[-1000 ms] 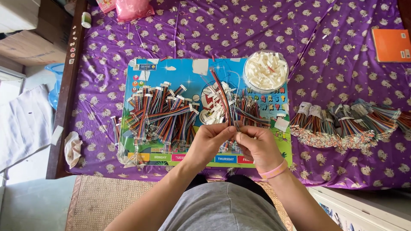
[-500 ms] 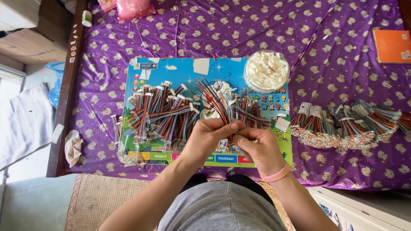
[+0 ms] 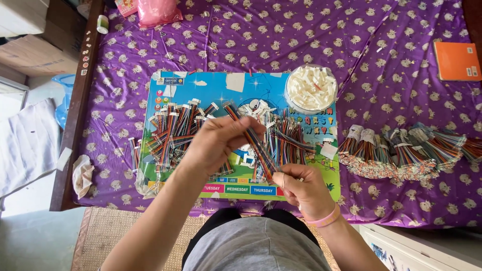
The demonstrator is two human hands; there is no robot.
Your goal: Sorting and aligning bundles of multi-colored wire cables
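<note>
Your left hand (image 3: 221, 143) is curled closed around the far end of a bundle of multicoloured ribbon wires (image 3: 253, 145), fingers folded over it so the strands poke out just past your knuckles toward the far side. Your right hand (image 3: 301, 188), with a pink band at the wrist, pinches the near end of the same bundle between thumb and fingertips, the other fingers loosely bent. The bundle runs on a slant between the two hands, from far left to near right, held above a bright cartoon board (image 3: 241, 85) that lies on the purple patterned cloth (image 3: 281, 35). Under your left hand a heap of similar wire bundles (image 3: 173, 128) lies on the left part of the board; more wires spread just beyond your right hand. A round clear tub of white connectors (image 3: 311, 89) stands at the board's far right corner. To the right, on the cloth, lies a row of tied wire bundles (image 3: 401, 153), and an orange booklet (image 3: 457, 60) lies far right.
</note>
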